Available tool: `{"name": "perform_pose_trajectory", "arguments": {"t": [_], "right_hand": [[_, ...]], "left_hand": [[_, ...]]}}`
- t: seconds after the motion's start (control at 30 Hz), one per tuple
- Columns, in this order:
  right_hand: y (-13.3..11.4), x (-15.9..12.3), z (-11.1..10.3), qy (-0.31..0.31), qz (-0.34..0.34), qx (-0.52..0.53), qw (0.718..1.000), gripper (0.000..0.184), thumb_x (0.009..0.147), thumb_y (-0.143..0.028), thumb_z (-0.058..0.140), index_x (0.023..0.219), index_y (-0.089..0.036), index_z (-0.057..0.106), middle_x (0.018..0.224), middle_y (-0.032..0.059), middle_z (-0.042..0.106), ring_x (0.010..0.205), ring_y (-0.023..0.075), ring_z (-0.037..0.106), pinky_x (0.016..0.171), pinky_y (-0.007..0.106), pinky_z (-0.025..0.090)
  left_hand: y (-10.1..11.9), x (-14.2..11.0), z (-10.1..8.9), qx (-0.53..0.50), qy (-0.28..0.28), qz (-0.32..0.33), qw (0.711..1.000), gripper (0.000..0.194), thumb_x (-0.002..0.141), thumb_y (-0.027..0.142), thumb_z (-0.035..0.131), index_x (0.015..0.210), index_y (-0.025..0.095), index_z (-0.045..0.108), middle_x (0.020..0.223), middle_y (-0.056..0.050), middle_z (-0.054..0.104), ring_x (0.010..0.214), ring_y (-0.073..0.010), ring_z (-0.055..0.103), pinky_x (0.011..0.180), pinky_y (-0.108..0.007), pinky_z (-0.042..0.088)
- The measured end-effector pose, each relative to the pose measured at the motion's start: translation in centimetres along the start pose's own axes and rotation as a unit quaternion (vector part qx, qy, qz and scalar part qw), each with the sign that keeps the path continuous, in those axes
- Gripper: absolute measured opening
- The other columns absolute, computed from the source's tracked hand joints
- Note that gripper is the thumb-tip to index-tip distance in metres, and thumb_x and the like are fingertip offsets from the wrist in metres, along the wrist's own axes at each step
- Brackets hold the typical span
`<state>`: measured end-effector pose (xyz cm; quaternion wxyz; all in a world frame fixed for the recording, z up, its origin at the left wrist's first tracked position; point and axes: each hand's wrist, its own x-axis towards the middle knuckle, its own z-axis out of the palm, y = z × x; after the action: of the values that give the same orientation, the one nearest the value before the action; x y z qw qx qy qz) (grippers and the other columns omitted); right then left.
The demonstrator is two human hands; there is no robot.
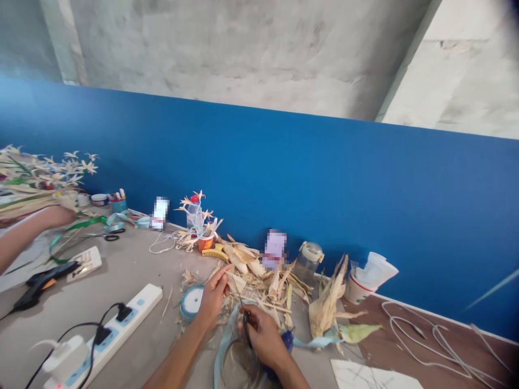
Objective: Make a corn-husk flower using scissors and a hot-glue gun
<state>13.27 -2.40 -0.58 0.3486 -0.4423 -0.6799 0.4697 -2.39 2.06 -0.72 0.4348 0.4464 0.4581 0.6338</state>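
Note:
Between the fingertips of my left hand (214, 294) is a small pale piece of corn husk (237, 282). My right hand (263, 330) grips dark-handled scissors (246, 327), whose blades point up toward the husk piece. Whether the blades touch it I cannot tell. Dry husk scraps (259, 300) lie around and beyond both hands. Left of my left wrist sits a ribbon spool (192, 302) with a white centre and blue edge. A light blue ribbon (221, 351) runs beneath my hands. Under my right wrist a dark blue object (287, 340) is partly hidden.
A white power strip (121, 329) and black glue gun (40, 283) lie left. Along the blue partition (259, 173) stand an orange cup (206, 243), a clear jar (308, 262) and a paper cup (359, 289). A co-worker's arm (36, 229) reaches in. White cable (430, 346) lies right.

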Motion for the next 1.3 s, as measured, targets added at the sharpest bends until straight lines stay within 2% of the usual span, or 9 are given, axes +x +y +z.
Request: {"name": "perform_pose_trajectory", "arguments": {"t": [0.13, 0.27, 0.4, 0.53, 1.03, 1.3], "right_hand": [[-0.1, -0.1, -0.1, -0.01, -0.022, -0.031, 0.999, 0.025, 0.068, -0.015, 0.047, 0.089, -0.018, 0.06, 0.074, -0.0001, 0.06, 0.07, 0.0156, 0.054, 0.065, 0.024, 0.041], [0.3, -0.1, 0.0, -0.018, -0.016, -0.033, 0.999, 0.025, 0.068, -0.016, 0.047, 0.089, -0.017, 0.06, 0.072, -0.0006, 0.059, 0.067, 0.0151, 0.054, 0.063, 0.024, 0.04], [0.4, -0.1, 0.1, -0.022, -0.013, -0.034, 0.999, 0.021, 0.069, -0.016, 0.047, 0.085, -0.018, 0.06, 0.068, -0.002, 0.056, 0.064, 0.0138, 0.051, 0.061, 0.023, 0.038], [0.1, -0.1, 0.1, -0.024, -0.006, -0.033, 0.999, 0.019, 0.068, -0.015, 0.047, 0.082, -0.017, 0.059, 0.066, -0.0023, 0.055, 0.061, 0.0132, 0.05, 0.059, 0.022, 0.037], [0.2, -0.1, 0.1, -0.029, -0.003, -0.012, 0.999, 0.015, 0.068, -0.014, 0.045, 0.076, -0.018, 0.058, 0.059, -0.0042, 0.05, 0.055, 0.0115, 0.045, 0.053, 0.021, 0.033], [0.0, 0.0, 0.2, -0.021, 0.03, 0.001, 0.999, 0.02, 0.067, -0.018, 0.05, 0.084, -0.016, 0.061, 0.054, -0.0057, 0.046, 0.049, 0.0103, 0.04, 0.048, 0.021, 0.029]], "left_hand": [[0.3, -0.2, 0.0, 0.003, 0.014, -0.001, 1.0, 0.053, 0.074, 0.05, 0.055, 0.113, 0.015, 0.058, 0.056, 0.004, 0.047, 0.048, -0.0106, 0.041, 0.045, -0.022, 0.03], [0.0, -0.1, 0.1, -0.017, 0.032, 0.017, 0.999, 0.053, 0.074, 0.047, 0.056, 0.117, 0.018, 0.048, 0.057, 0.006, 0.047, 0.047, -0.0102, 0.042, 0.045, -0.021, 0.033], [-0.5, 0.2, 0.1, -0.024, 0.066, 0.021, 0.997, 0.038, 0.072, 0.045, 0.059, 0.096, 0.018, 0.05, 0.058, 0.006, 0.049, 0.047, -0.0095, 0.043, 0.046, -0.021, 0.035], [-0.5, 0.3, 0.1, 0.003, 0.068, 0.035, 0.997, 0.028, 0.073, 0.043, 0.057, 0.082, 0.017, 0.054, 0.056, 0.006, 0.047, 0.047, -0.0093, 0.042, 0.047, -0.021, 0.035], [-0.7, 0.3, 0.0, 0.023, 0.073, 0.044, 0.996, 0.029, 0.075, 0.044, 0.054, 0.083, 0.016, 0.058, 0.053, 0.005, 0.046, 0.046, -0.0101, 0.041, 0.045, -0.021, 0.034], [-0.8, 0.0, 0.3, 0.019, 0.063, 0.045, 0.997, 0.029, 0.076, 0.043, 0.054, 0.083, 0.016, 0.058, 0.052, 0.006, 0.044, 0.045, -0.0102, 0.041, 0.044, -0.021, 0.032]]}}
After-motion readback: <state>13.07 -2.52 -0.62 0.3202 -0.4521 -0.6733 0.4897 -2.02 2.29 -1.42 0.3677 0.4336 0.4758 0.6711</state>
